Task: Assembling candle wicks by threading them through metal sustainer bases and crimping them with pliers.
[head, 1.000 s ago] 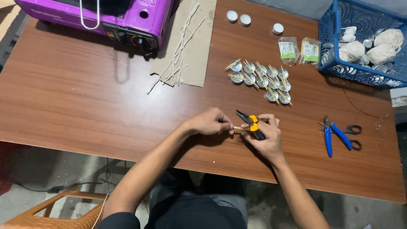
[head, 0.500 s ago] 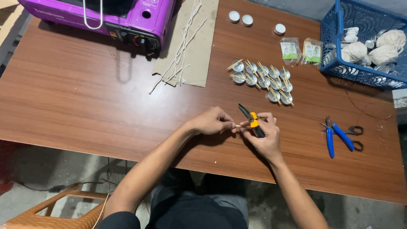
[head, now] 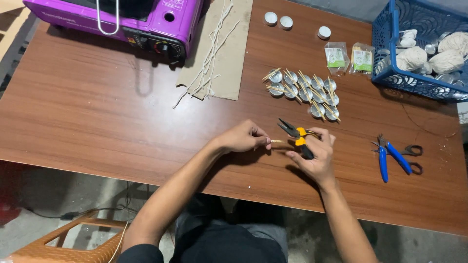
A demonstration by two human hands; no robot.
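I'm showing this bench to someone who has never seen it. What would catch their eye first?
Probably the bright purple stove at the table's far left corner, then the blue basket of pale balls at far right. In the middle, the right hand holds yellow-handled pliers opposite a thin stick pinched by the left hand.

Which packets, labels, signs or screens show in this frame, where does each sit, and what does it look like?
Left packet: small clear plastic bag, green and white label, far side of the table, left of the blue basket.
Right packet: similar clear bag, yellow-green label, between the first packet and the basket.
Purple stove: far left corner, small printed markings on its front edge, too small to make out.
No signs or screens.
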